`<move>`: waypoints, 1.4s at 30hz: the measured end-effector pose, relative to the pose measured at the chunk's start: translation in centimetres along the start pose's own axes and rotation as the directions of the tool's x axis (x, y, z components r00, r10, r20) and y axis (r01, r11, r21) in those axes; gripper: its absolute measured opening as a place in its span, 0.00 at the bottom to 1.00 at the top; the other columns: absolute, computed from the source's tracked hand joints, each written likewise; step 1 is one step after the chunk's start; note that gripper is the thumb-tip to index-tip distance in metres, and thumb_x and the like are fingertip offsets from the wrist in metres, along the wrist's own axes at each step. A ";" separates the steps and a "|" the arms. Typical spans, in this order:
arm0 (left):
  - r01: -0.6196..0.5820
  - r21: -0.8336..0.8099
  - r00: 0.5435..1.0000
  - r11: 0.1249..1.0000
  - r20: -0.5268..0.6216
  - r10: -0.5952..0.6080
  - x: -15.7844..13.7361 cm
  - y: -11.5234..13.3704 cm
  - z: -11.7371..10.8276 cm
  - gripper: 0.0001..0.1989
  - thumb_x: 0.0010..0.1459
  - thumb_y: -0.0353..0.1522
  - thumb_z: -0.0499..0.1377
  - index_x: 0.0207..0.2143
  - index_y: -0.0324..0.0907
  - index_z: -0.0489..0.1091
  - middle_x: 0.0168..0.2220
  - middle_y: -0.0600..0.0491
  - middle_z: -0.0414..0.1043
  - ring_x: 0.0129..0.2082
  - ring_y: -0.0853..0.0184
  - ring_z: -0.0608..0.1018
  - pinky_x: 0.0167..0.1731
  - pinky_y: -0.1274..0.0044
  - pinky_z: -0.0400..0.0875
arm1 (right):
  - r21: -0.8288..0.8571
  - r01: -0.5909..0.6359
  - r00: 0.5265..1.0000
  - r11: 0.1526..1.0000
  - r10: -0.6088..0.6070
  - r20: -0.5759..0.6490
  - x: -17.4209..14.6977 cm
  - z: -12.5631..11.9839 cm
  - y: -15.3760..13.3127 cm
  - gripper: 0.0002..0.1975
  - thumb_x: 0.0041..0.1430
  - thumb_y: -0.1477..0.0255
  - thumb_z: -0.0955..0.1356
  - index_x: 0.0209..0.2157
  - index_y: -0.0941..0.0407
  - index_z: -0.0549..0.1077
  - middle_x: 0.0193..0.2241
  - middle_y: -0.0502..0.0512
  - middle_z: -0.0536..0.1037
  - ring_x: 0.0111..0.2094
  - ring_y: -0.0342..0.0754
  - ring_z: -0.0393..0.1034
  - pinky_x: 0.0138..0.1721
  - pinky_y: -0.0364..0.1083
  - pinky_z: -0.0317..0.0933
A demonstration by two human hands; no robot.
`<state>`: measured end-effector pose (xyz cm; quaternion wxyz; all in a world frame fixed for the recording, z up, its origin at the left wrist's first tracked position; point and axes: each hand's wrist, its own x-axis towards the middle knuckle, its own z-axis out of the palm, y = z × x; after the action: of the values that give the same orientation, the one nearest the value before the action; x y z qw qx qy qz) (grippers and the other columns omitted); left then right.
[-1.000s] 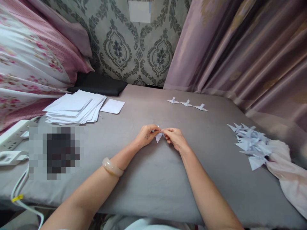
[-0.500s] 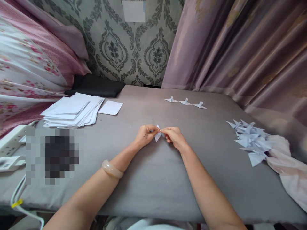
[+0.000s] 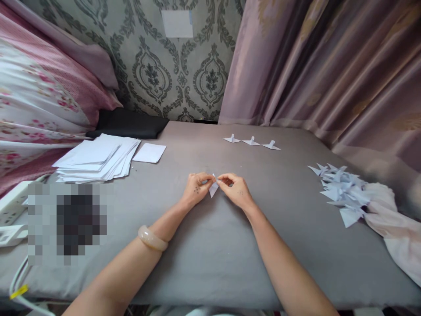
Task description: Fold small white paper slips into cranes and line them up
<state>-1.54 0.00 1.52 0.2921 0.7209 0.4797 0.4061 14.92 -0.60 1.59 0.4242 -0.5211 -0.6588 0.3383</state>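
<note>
A small folded white paper piece (image 3: 213,190), pointed at its lower end, is between my two hands above the middle of the grey table. My left hand (image 3: 198,189) pinches it from the left with thumb and forefinger, and a pale bangle circles that forearm. From the right, the fingertips of my right hand (image 3: 236,188) pinch its upper part. The fingers cover much of the paper, so its full shape is hidden. Farther back, three folded paper birds (image 3: 251,141) stand in a row.
Stacked white paper (image 3: 95,158) lies at the left, with a smaller paper pile (image 3: 150,152) beside it. A heap of folded paper pieces (image 3: 344,186) sits at the right next to a pale cloth (image 3: 384,206). A power strip (image 3: 15,202) is at the left edge.
My right hand has turned so more of its back shows, its fingers still pinched at the paper. The whole view has shifted slightly.
</note>
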 end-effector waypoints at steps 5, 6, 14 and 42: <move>0.017 0.014 1.000 1.000 0.014 -0.017 0.0 0.0 0.0 0.08 0.58 0.33 0.59 0.30 0.41 0.76 0.32 0.50 0.79 0.35 0.66 0.78 0.38 0.77 0.68 | -0.198 0.122 0.993 0.973 -0.120 0.022 -0.1 0.0 -0.2 0.06 0.58 0.71 0.64 0.31 0.54 0.74 0.30 0.52 0.73 0.30 0.44 0.67 0.36 0.43 0.60; 0.018 0.015 1.000 1.000 0.019 -0.019 0.0 0.0 0.0 0.07 0.57 0.33 0.59 0.30 0.41 0.76 0.33 0.51 0.79 0.35 0.66 0.78 0.38 0.77 0.68 | -0.239 0.133 0.991 0.962 -0.127 0.040 -0.1 0.0 -0.3 0.06 0.59 0.71 0.64 0.32 0.54 0.73 0.30 0.52 0.73 0.31 0.44 0.67 0.36 0.44 0.60; -0.053 0.226 0.996 0.973 0.084 0.034 0.1 -0.9 0.1 0.02 0.53 0.29 0.62 0.30 0.39 0.74 0.29 0.52 0.74 0.30 0.69 0.73 0.33 0.78 0.64 | -0.466 0.188 0.981 0.865 -0.144 0.127 -0.7 -0.3 -0.8 0.08 0.65 0.71 0.57 0.38 0.53 0.67 0.39 0.55 0.69 0.37 0.47 0.67 0.36 0.44 0.58; 0.068 0.542 0.997 0.838 -0.055 -0.045 -0.1 -2.1 -0.9 0.11 0.57 0.27 0.52 0.36 0.41 0.75 0.33 0.48 0.76 0.35 0.63 0.74 0.41 0.73 0.66 | -0.528 0.174 0.984 0.831 -0.137 0.110 -1.4 0.9 -0.6 0.07 0.60 0.68 0.66 0.36 0.55 0.74 0.37 0.55 0.74 0.42 0.50 0.65 0.45 0.47 0.60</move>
<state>-3.32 0.73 0.22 0.0782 0.7513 0.6019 0.2592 14.02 -2.12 1.43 0.2657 -0.5516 -0.7810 0.1230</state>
